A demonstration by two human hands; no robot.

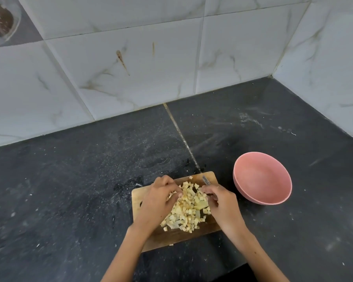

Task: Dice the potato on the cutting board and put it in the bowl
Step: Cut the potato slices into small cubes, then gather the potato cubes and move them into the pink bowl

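A heap of pale yellow diced potato [186,208] lies on a wooden cutting board [139,197] on the dark counter. My left hand [158,200] cups the left side of the heap with curled fingers touching the cubes. On the right side, my right hand [220,202] presses against the heap and grips a knife [206,180], whose metal tip sticks out past the fingers toward the board's far edge. A pink bowl [262,178] stands to the right of the board, with nothing in it.
The black stone counter [80,190] is dusty, with a seam running toward the board. White marble-look tiled walls [130,68] meet in a corner at the back right. A round drain-like opening [0,19] shows at the top left.
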